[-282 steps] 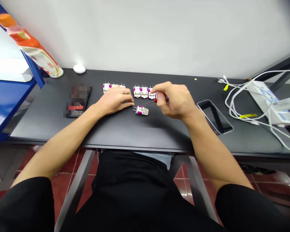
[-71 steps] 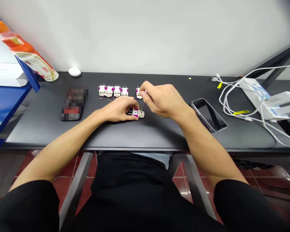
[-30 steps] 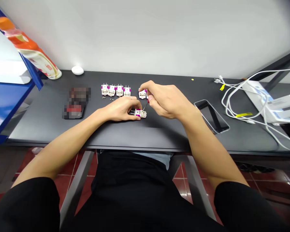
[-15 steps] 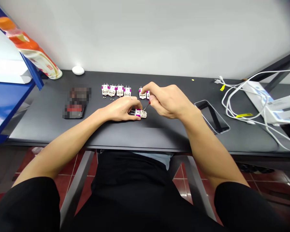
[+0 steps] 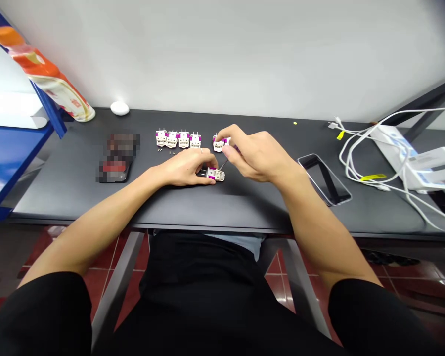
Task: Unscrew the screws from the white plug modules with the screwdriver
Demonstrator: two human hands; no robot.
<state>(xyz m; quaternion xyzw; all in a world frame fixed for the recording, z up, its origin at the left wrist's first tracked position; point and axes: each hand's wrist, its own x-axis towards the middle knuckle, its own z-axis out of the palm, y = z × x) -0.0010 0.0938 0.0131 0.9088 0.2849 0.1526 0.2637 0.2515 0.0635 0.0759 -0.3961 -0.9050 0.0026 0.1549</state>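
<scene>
A small white-and-purple plug insert with metal pins (image 5: 215,174) lies on its side on the dark table, pinched between the thumb and fingers of my left hand (image 5: 187,167). My right hand (image 5: 257,154) is closed round a small screwdriver (image 5: 223,164); its handle is mostly hidden by the fingers. The thin shaft slants down to the white part of the insert. Behind my left hand several like plug inserts (image 5: 172,139) stand in a row, pins up, with tiny screws (image 5: 160,150) in front. More inserts (image 5: 218,144) stand behind my right hand, partly covered.
At the left are a phone-like dark object (image 5: 114,163), partly pixelated, a white oval object (image 5: 119,108) and an orange bottle (image 5: 48,74). To the right lie a clear phone case (image 5: 324,179), coiled white cables (image 5: 350,153) and a white box (image 5: 396,153). The table's front edge is near my body.
My right hand's fingers have shifted slightly on the screwdriver, covering its red handle end. The left hand and the insert stay in place.
</scene>
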